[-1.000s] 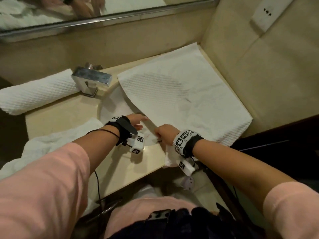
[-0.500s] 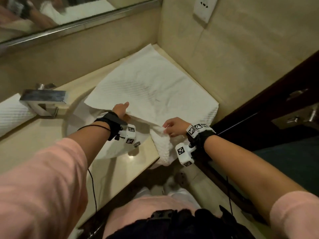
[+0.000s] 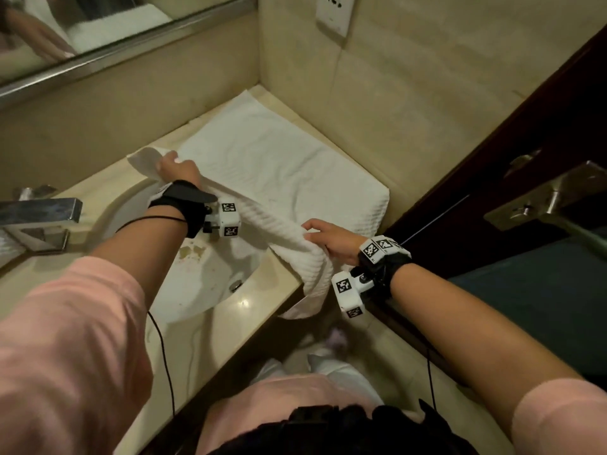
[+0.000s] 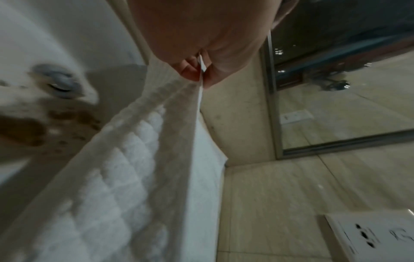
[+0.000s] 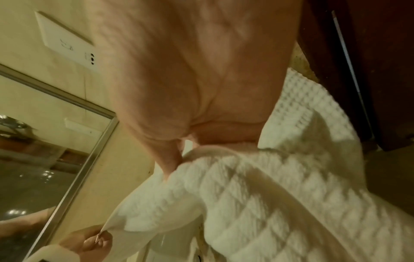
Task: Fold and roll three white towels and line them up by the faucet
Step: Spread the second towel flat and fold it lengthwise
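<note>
A white waffle-weave towel (image 3: 279, 165) lies spread in the counter's back right corner, its near edge lifted off the counter. My left hand (image 3: 175, 167) pinches one lifted corner of the towel (image 4: 143, 159) above the basin's back rim. My right hand (image 3: 323, 236) grips the other end of the towel (image 5: 257, 195) near the counter's front edge, where loose cloth hangs over. The chrome faucet (image 3: 42, 213) stands at the far left. A sliver of a rolled white towel (image 3: 5, 244) shows at the left edge behind it.
The white sink basin (image 3: 203, 274), stained brown near its drain (image 4: 59, 82), lies between my arms. A mirror (image 3: 98, 24) runs along the back wall; a wall socket (image 3: 333, 13) sits above the corner. A dark wooden door (image 3: 525, 142) with a metal handle stands at right.
Both hands have lifted the towel's near edge and carried it up and away from me; the left hand rose toward the back wall. The view swung right, so the rolled towel slid almost out of sight.
</note>
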The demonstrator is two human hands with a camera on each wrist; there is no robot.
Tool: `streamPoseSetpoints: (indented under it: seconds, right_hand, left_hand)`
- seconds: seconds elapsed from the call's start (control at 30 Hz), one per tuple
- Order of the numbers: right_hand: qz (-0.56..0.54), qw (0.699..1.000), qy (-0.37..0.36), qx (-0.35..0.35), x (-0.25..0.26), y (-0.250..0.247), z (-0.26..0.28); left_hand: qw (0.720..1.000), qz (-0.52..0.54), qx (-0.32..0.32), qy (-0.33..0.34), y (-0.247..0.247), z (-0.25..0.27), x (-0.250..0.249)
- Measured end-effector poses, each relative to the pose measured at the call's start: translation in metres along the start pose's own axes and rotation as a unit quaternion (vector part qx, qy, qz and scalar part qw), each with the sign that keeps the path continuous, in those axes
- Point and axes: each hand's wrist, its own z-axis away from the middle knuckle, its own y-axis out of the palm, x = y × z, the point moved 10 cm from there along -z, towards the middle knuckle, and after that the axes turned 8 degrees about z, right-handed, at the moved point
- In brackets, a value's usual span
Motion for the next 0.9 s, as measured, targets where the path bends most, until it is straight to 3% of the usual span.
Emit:
streamPoseSetpoints:
  seconds: [0.07, 0.3, 0.47, 0.77, 0.9]
  right_hand:
    - [0.018, 0.999, -0.016, -0.022, 0.013, -0.019, 0.000]
    - [0.148, 0.980, -0.071, -0.116, 0.051, -0.102, -0.006]
    - [0.218, 0.959, -0.053, -0.172, 0.050, -0.166, -0.027]
    - [0.246, 0.931, -0.001, -0.271, 0.054, -0.246, -0.054]
    - [0.284, 0.910, 0.038, -0.299, 0.047, -0.262, -0.076]
  left_hand:
    - [0.999, 0.038, -0.016, 0.027, 0.007, 0.001, -0.023]
    - [0.994, -0.005, -0.038, 0.100, 0.047, 0.009, -0.086]
    - [0.990, -0.013, -0.051, 0.127, 0.084, 0.022, -0.119]
    - [0.993, -0.025, 0.013, 0.114, 0.147, 0.012, -0.129]
    - [0.992, -0.021, 0.084, 0.096, 0.178, -0.006, -0.125]
